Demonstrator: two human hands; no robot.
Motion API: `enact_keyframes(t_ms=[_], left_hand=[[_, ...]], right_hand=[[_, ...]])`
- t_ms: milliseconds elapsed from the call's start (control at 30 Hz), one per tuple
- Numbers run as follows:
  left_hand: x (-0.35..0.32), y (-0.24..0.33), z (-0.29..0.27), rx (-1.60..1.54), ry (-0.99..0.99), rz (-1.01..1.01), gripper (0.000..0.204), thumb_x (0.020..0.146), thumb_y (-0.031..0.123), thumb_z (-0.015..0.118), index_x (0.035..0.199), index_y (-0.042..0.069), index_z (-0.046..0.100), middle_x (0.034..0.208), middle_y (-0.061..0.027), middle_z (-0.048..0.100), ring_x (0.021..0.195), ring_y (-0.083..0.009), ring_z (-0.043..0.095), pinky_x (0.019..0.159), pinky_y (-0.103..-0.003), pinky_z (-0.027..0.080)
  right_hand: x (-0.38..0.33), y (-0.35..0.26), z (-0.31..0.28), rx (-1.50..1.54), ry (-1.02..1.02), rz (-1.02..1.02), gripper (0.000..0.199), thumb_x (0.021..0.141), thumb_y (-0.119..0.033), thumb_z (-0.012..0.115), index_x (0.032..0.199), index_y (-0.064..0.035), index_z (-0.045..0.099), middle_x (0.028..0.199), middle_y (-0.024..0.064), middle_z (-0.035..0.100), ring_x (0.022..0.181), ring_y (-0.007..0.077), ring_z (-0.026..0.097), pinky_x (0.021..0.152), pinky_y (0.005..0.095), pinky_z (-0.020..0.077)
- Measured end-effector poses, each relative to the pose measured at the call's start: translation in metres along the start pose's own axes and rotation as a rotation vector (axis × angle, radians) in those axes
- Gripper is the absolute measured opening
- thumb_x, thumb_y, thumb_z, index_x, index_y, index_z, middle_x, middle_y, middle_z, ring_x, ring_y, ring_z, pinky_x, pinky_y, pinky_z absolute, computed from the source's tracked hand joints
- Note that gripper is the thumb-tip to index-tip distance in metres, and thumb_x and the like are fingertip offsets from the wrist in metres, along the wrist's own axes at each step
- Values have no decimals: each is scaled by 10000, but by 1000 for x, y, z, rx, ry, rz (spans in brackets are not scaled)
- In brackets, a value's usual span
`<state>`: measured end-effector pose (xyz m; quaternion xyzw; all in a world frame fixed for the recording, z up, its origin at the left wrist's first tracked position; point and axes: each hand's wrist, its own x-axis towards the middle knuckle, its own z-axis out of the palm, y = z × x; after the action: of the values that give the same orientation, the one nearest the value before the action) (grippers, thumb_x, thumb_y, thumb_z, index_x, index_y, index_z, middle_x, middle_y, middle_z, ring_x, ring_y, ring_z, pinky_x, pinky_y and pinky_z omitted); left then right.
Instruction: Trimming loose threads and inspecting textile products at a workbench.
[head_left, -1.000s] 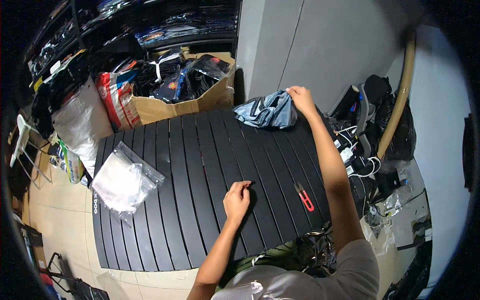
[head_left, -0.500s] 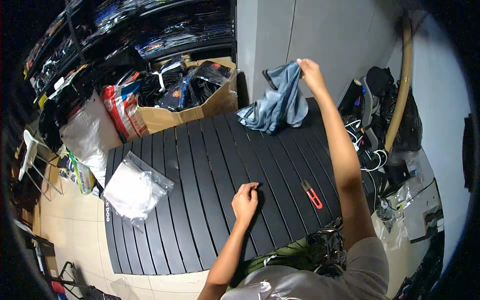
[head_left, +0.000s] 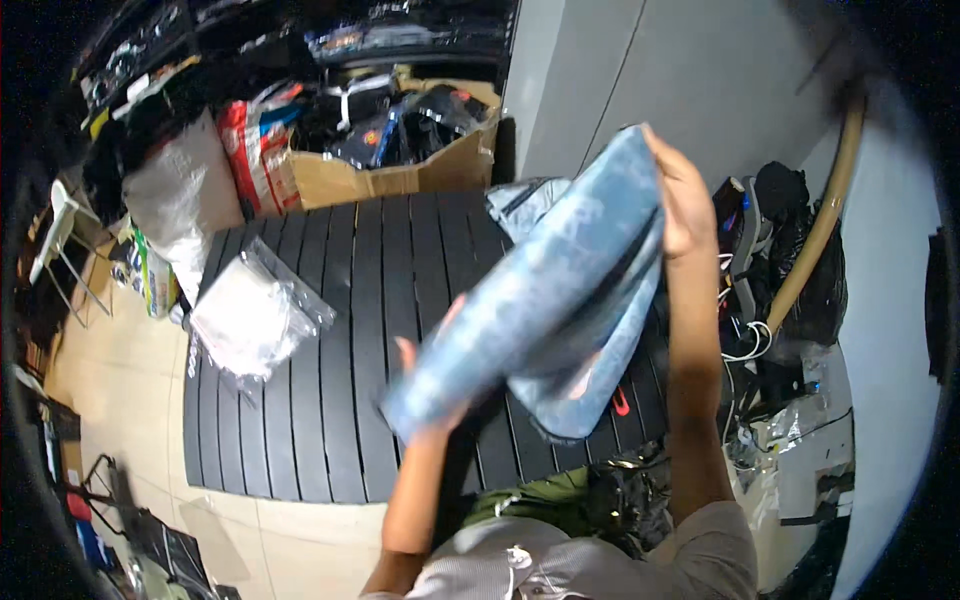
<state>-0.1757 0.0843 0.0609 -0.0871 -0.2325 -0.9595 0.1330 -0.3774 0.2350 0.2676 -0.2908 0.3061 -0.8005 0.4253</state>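
A blue-grey mottled cloth, apparently a garment (head_left: 550, 260), stretches diagonally above the black slatted table (head_left: 320, 440). My right hand (head_left: 685, 200) grips its upper right corner. At the lower left end, my left hand (head_left: 403, 352) is behind the cloth; only a thumb and a bit of finger show, and motion blurs them. Whether those fingers close on the fabric cannot be made out. Another piece of light grey-blue cloth (head_left: 520, 205) lies at the table's far edge. Beneath the raised garment, the red handle of thread snips (head_left: 620, 402) peeks out, the rest being covered.
Clear plastic bags with white contents (head_left: 250, 315) lie on the table's left. Beyond the far edge stands an open cardboard box (head_left: 400, 180) of dark bagged goods, beside a red and white sack (head_left: 255, 160). Cables (head_left: 750, 345) and a brown pole (head_left: 820, 220) are at right.
My right hand has drawn the garment up and nearer from the far side of the table. My left hand has shifted left and forward, now behind the cloth. The view has shifted too.
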Motion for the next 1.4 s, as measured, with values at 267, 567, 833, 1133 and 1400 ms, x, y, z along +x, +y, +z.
enact_keyframes(t_ms=[267,567,833,1133,1400], left_hand=[[-52,56,-30,450,520,-33,588,851,154,585,1359,66,303,1326,-177,408,1012,-217,562,912,-317,447],[-68,21,-41,1217,678,-151,406,917,384,447,1091,49,597,1070,-72,609,935,-158,550,831,-303,387],[21,-35,-58,2079,608,199,419,784,377,631,978,9,589,1049,-107,577,993,-289,473,881,-400,349],[-79,81,-36,405,650,-31,300,761,31,525,1060,9,523,972,-92,580,876,-191,558,792,-326,459],[-160,107,-3,573,608,68,131,840,165,577,879,78,488,831,-7,556,754,-97,560,712,-227,465]], right_hand=[[-69,160,-92,-884,396,68,446,894,-308,531,1254,-63,436,1206,65,523,1107,158,485,922,296,363],[-223,208,-56,-1532,840,320,362,801,-167,627,1105,-13,503,1000,203,559,884,347,548,761,383,442],[-225,205,-65,-1824,506,201,315,779,-210,668,706,45,497,700,167,527,644,306,528,573,395,381],[-251,124,-68,-971,363,427,219,714,-40,667,888,-2,538,809,5,573,780,67,512,721,214,401],[-246,111,-62,-1003,408,391,229,633,-79,685,812,-2,565,764,-7,565,749,66,507,691,203,389]])
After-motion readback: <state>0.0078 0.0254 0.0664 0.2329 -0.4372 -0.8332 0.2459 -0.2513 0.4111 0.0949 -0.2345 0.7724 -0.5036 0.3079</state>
